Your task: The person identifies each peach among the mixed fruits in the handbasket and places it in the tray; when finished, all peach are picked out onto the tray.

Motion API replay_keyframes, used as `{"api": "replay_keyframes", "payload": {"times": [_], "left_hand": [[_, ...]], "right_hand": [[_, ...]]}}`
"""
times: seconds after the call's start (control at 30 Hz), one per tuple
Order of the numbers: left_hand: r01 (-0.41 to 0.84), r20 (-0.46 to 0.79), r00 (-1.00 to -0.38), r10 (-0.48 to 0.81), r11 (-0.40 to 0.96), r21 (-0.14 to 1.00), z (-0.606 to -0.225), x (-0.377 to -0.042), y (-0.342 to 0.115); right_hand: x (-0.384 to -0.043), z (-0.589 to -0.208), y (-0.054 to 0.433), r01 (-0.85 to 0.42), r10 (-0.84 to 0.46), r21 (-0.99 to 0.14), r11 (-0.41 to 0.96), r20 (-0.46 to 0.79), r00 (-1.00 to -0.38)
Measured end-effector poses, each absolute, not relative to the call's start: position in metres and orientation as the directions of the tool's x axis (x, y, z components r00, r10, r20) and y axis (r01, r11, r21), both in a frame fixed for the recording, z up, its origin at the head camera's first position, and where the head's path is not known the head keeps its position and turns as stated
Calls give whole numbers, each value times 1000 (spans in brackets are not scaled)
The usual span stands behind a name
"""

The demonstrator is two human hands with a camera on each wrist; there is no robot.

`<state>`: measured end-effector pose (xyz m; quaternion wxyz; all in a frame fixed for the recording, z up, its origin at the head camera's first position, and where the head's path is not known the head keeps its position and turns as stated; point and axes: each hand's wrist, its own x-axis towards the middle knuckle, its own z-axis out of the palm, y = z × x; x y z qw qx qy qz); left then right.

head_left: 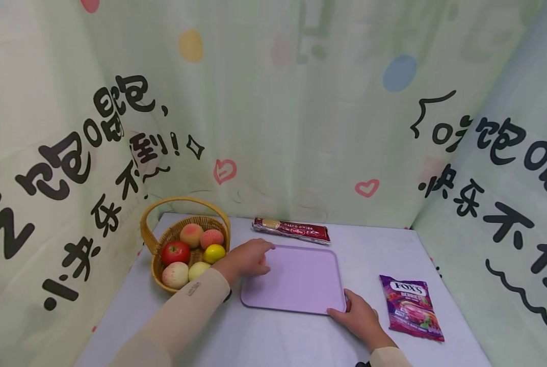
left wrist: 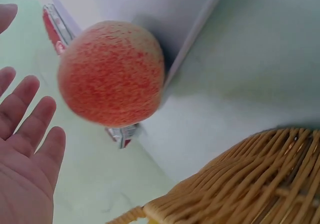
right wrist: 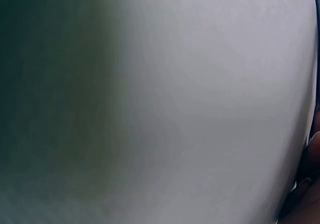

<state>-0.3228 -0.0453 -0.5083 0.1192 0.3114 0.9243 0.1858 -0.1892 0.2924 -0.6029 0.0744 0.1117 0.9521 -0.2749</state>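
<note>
My left hand (head_left: 248,257) is over the left part of a light purple tray (head_left: 301,280). In the left wrist view, that hand (left wrist: 25,144) has its fingers extended and spread. A red and yellow peach (left wrist: 112,74) sits by the tray's edge, with a visible gap between it and the fingers; in the head view the hand mostly hides it. My right hand (head_left: 358,316) grips the tray's near right corner, its thumb at the rim. Only part of the right hand's fingers (right wrist: 312,154) shows at the edge of the blurred right wrist view.
Left of the tray stands a wicker basket (head_left: 156,272) with a tall handle, holding a red apple (head_left: 176,253), a lemon (head_left: 214,253) and several other fruits. Behind the tray lies a long red packet (head_left: 291,230). A purple FOX'S candy bag (head_left: 412,308) lies at the right.
</note>
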Motion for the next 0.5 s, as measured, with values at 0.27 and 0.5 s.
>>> {"api": "replay_keyframes", "payload": {"times": [0.27, 0.5], "left_hand": [[587, -31, -761, 648, 708, 392, -491, -310, -54], [586, 8, -773, 635, 708, 394, -482, -302, -66]], "right_hand": [[-189, -605, 293, 251, 173, -508, 824, -197, -965], [-189, -603, 293, 254, 169, -510, 822, -208, -963]]}}
